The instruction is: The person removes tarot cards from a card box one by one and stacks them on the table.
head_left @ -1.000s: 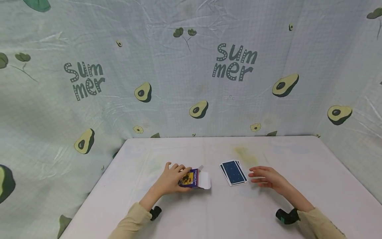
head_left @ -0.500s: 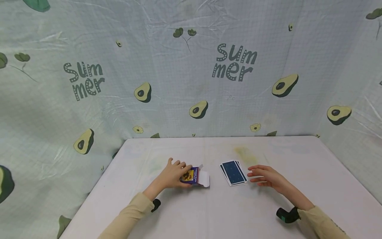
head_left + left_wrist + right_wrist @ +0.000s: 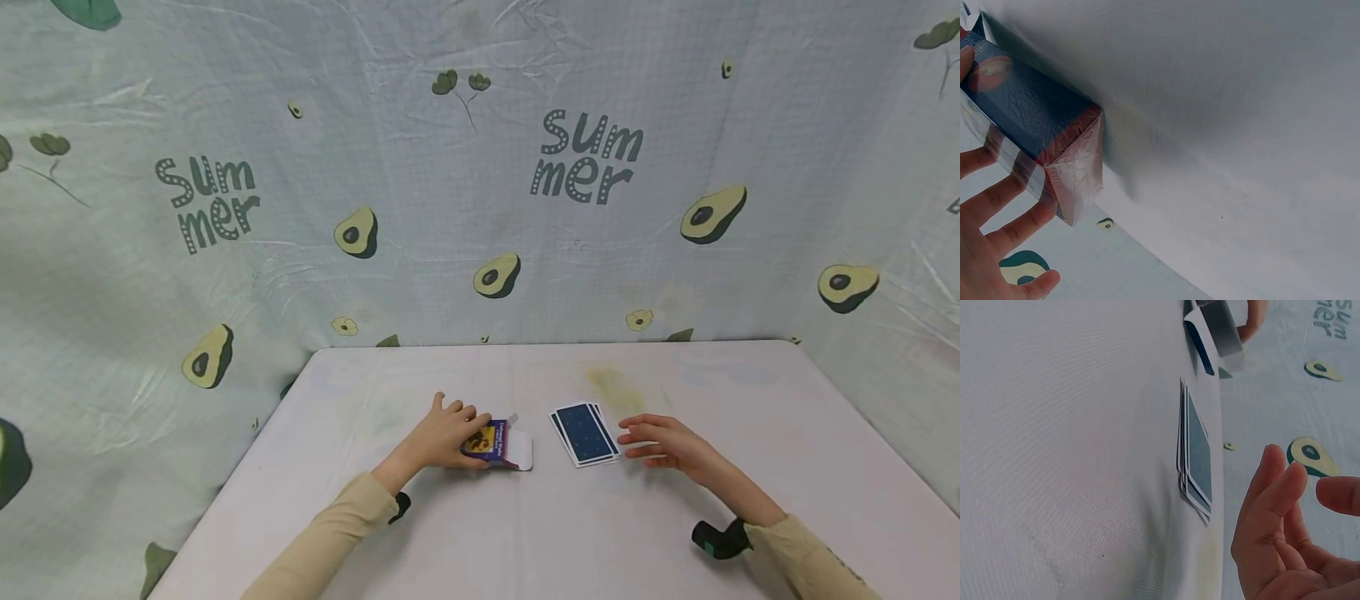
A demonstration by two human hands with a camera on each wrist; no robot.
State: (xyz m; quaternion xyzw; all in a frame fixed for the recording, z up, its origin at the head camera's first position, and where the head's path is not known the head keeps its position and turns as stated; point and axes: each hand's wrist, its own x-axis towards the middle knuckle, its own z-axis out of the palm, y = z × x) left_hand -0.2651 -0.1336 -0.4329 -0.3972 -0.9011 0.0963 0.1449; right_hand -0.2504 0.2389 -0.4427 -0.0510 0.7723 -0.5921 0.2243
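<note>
In the head view the left hand (image 3: 444, 435) lies over a small card box (image 3: 495, 442) on the desk (image 3: 525, 533), fingers draped across its top and thumb at the near side, which pins the box flat with its white flap hanging open toward the cards (image 3: 586, 433). That small stack of blue-backed cards sits face down just right of the box, slightly fanned, and the right hand (image 3: 663, 443) rests just beside its right edge, fingers stretched loosely toward it and holding nothing; whether the fingertips touch the stack I cannot tell. An avocado-print cloth (image 3: 225, 208) walls in the desk behind and at the sides. The left wrist view shows the box (image 3: 1029, 134) close up, wrapped in clear film, with fingers (image 3: 997, 206) curled along one long side and a fingertip on the printed face, so the hold looks like a steadying clamp against the desk rather than a lift. The right wrist view shows the stack (image 3: 1194, 450) lying flat, its edges stepped, the open box flap (image 3: 1213, 337) beyond it, and the right hand's fingers (image 3: 1269, 506) relaxed and apart, gripping nothing. Compared with a second ago, the left hand and box have slid a little farther from the person and rightward, toward the cards; the right hand and stack have barely moved.
</note>
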